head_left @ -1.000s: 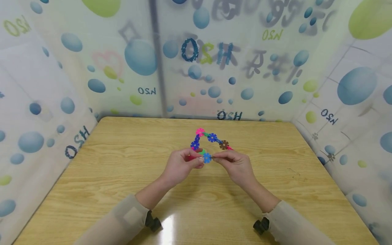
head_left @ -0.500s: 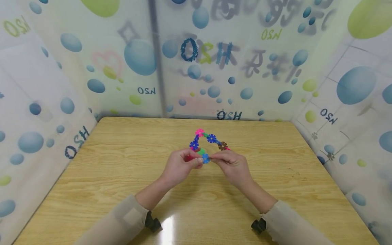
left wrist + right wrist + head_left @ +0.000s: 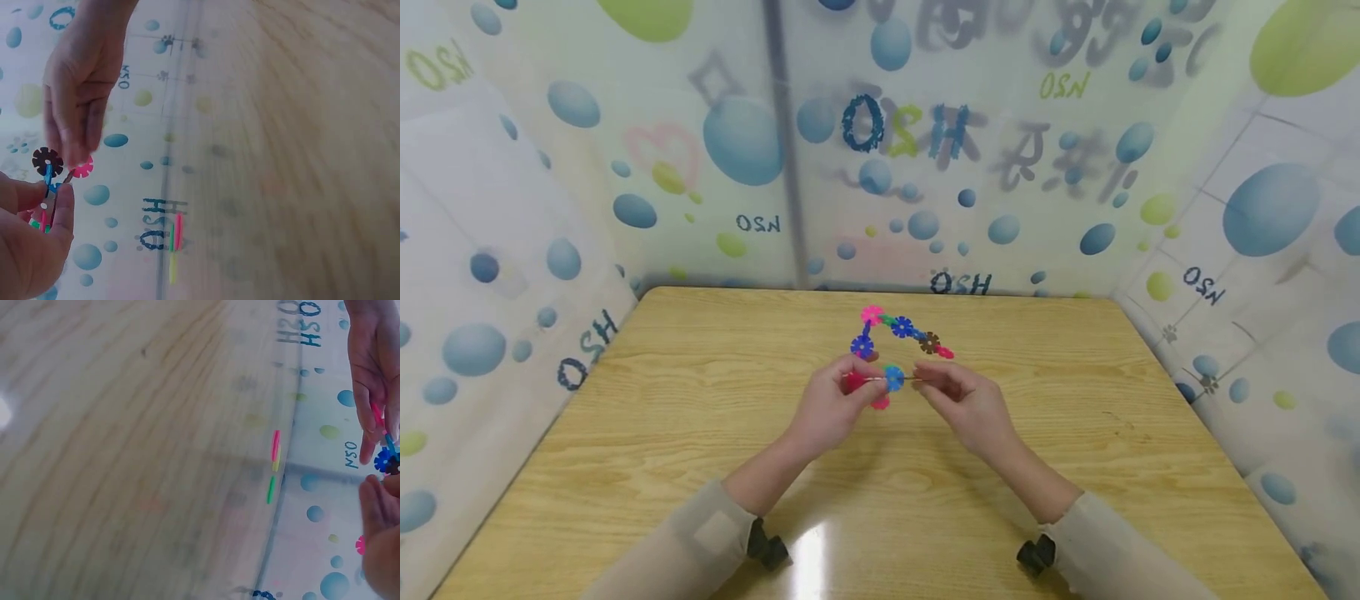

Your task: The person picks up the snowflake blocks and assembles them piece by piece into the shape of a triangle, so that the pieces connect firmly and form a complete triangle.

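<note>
In the head view, a chain of interlocking snowflake discs arches above the table. My left hand point(image 3: 823, 408) pinches it by a white disc, seen edge-on, that joins a light blue disc point(image 3: 894, 378). My right hand point(image 3: 973, 408) pinches a thin brown disc, edge-on, at the light blue disc's right side; whether it is fully slotted in I cannot tell. The chain runs on through a dark blue disc point(image 3: 862, 346), a pink disc point(image 3: 872, 315), another dark blue disc point(image 3: 902, 327) and a dark brown disc point(image 3: 929, 342) to a loose pink-red end point(image 3: 946, 352).
A wooden table point(image 3: 700, 358) spreads under both hands. Patterned curtains point(image 3: 730, 250) with blue and green dots stand behind it and on both sides. In the left wrist view, short pink, green and yellow strips point(image 3: 179, 231) show near a dark line.
The chain has tilted and shifted left and slightly up. Its pink-red end now stands apart from my right hand, and a pink disc shows below the left fingers. Both hands keep their pinch.
</note>
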Demonstrator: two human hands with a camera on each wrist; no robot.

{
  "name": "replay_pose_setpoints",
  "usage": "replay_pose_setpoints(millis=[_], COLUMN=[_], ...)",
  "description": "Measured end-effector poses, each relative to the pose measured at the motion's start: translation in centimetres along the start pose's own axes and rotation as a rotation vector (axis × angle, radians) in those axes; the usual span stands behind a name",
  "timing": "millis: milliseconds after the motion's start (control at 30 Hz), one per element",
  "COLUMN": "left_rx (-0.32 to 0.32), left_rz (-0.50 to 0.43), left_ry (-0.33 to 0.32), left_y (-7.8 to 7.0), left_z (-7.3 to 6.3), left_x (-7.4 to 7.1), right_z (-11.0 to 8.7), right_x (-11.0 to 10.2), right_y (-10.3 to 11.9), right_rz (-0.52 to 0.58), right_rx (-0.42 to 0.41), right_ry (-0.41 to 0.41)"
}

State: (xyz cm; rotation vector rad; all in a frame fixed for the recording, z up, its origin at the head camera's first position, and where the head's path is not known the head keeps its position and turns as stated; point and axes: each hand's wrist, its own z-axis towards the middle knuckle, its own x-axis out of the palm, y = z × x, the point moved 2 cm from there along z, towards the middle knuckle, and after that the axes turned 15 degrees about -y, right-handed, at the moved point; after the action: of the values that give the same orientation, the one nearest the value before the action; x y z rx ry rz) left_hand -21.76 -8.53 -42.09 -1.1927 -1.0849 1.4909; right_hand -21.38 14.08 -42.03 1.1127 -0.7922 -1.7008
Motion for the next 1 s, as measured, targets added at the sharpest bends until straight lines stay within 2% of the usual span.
replay_pose_setpoints(millis=[133, 233, 333, 533, 700, 833, 1000], left_rx=[-0.014, -0.02, -0.029, -0.049, -0.039, -0.033, -0.044], left_rz=[-0.005, 0.002, 0.006, -0.001, -0.016, -0.039, -0.043], left_ry=[-0.01, -0.016, -0.029, -0.034, -0.036, -0.025, -0.018], left_y=[0.1, 0.1, 0.1, 0.2, 0.3, 0.2, 0.1], left_z=[0.5, 0.7, 0.6, 0.6, 0.6, 0.5, 0.5], left_x=[-0.9, -1.4, -1.6, -1.9, -1.8, -1.7, -1.4], right_z=[0.5, 1.0, 1.8, 3.1, 3.5, 3.4, 2.5], right_x=[0.5, 1.8, 3.5, 6.0, 6.9, 6.4, 4.3], right_y=[-0.4, -1.2, -1.8, -2.7, -2.9, -2.7, -2.9], right_rz=[-0.148, -0.251, -0.294, -0.395, -0.446, -0.466, -0.442], right_rx=[0.107, 0.125, 0.13, 0.131, 0.105, 0.09, 0.128], right_ry=[0.153, 0.3, 0.379, 0.395, 0.421, 0.433, 0.417])
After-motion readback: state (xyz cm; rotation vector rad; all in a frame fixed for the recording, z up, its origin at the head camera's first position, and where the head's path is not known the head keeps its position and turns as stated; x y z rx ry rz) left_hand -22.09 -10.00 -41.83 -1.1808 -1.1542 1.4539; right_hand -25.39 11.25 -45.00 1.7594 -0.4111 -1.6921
